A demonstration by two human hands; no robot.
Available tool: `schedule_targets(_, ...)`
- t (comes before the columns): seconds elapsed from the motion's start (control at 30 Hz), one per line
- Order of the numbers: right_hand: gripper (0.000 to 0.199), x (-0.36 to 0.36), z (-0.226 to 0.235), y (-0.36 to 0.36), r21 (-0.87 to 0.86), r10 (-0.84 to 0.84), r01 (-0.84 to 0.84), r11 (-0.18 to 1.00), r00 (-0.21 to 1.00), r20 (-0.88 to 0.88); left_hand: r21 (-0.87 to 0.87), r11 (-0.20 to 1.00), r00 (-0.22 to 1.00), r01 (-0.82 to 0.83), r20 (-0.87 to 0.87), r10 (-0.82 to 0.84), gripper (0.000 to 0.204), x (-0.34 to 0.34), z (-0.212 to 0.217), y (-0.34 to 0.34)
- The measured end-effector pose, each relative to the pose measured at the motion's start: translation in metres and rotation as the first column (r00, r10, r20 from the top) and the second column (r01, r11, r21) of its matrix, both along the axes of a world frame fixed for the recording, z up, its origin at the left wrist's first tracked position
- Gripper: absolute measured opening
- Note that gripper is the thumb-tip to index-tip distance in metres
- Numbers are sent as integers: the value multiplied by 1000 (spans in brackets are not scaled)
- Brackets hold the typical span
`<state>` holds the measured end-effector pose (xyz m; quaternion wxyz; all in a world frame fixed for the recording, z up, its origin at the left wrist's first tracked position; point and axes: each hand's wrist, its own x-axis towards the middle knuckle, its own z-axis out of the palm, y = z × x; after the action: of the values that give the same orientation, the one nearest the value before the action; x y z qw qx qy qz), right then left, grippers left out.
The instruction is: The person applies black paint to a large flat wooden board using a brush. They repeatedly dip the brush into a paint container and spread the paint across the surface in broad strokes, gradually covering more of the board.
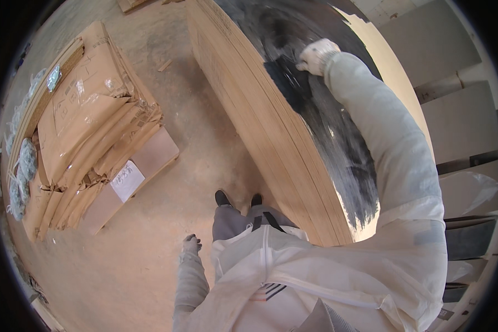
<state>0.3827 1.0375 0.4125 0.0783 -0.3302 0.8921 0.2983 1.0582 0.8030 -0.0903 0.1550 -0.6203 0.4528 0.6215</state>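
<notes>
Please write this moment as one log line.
right hand: at black-smeared board, grip unclear; left hand: lowered, off board; wrapped stack: person's left

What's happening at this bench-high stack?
The person's gloved right hand is over the board stack, apparently holding a dark brush or pad. Streaky black coating covers much of the top; a pale strip shows along the far-right edge. The left hand hangs low, away from the stack, with nothing visible in it.
</notes>
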Motion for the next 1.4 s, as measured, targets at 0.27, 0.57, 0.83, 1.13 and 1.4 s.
schedule_targets(0.27, 43, 40, -3, 41, 9, 103, -104, 995, 989, 102, 13, 995, 994, -102, 45, 101, 36, 47, -1, 38)
schedule_targets(0.57, 44, 126, 1, 140, -117, 90, -64, 991, 967, 238, 27, 1000, 999, 3, 36, -4, 37, 81, -10, 115)
schedule_targets(0.83, 45, 105, -2, 154, -97, 27, -6, 995, 978, 209, -8, 998, 998, -55, -2, 55, 38, 117, 10, 145)
schedule_targets(1.13, 47, 29, -18, 101, -162, -44, 58, 985, 995, 88, 62, 970, 960, -235, 173, 222, 34, 162, 12, 130)
schedule_targets(1.4, 40, 110, -11, 169, -31, 103, -98, 995, 968, 230, -39, 998, 998, -41, 51, 43, 26, 65, -3, 69)
